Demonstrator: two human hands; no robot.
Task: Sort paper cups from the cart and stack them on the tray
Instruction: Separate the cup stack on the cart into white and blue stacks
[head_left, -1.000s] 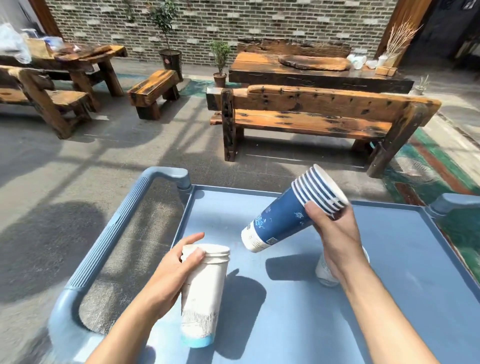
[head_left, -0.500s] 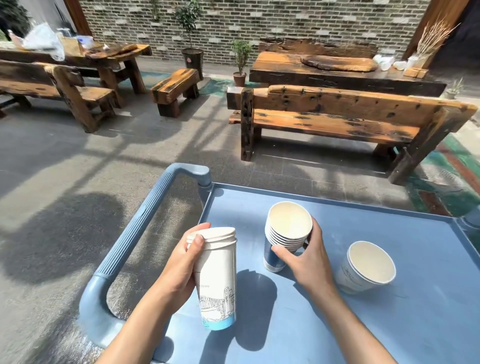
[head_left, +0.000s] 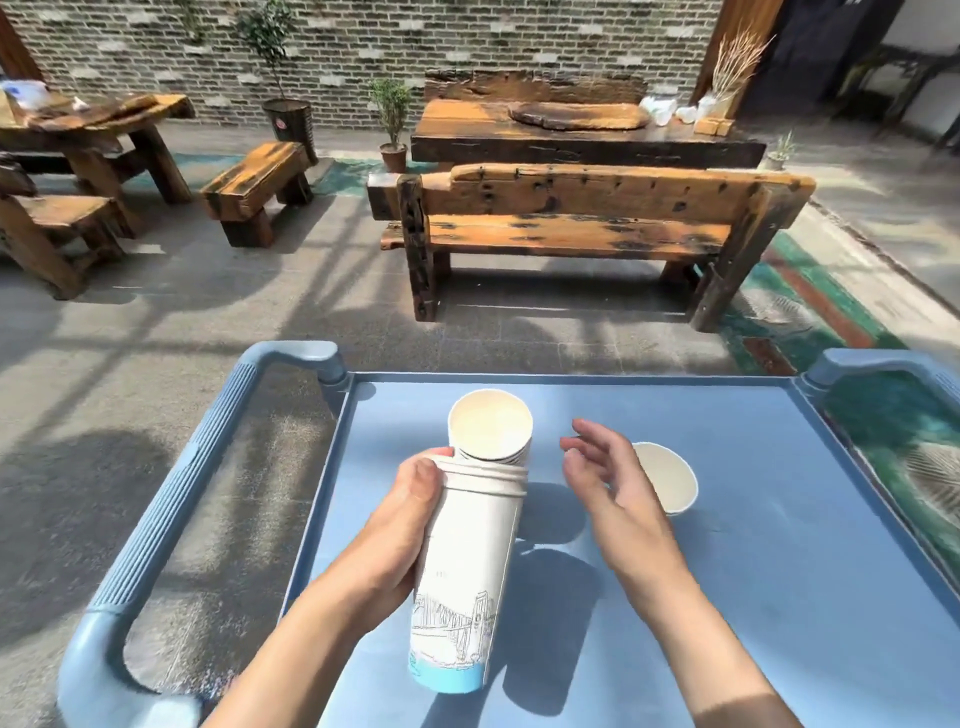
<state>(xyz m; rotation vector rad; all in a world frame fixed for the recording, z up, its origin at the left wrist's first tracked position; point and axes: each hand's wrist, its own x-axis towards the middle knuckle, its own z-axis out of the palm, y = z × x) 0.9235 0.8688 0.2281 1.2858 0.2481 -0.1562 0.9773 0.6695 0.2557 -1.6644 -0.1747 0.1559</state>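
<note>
White cup stack (head_left: 467, 571) in left hand (head_left: 400, 525), right hand (head_left: 608, 473) fingers spread

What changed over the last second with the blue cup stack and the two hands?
The right hand tipped the blue stack upright, set it on the cart and let go; it now hovers open beside it. The left hand kept its grip on the white stack, now in front of the blue stack. The single cup stayed put on the cart.
</note>
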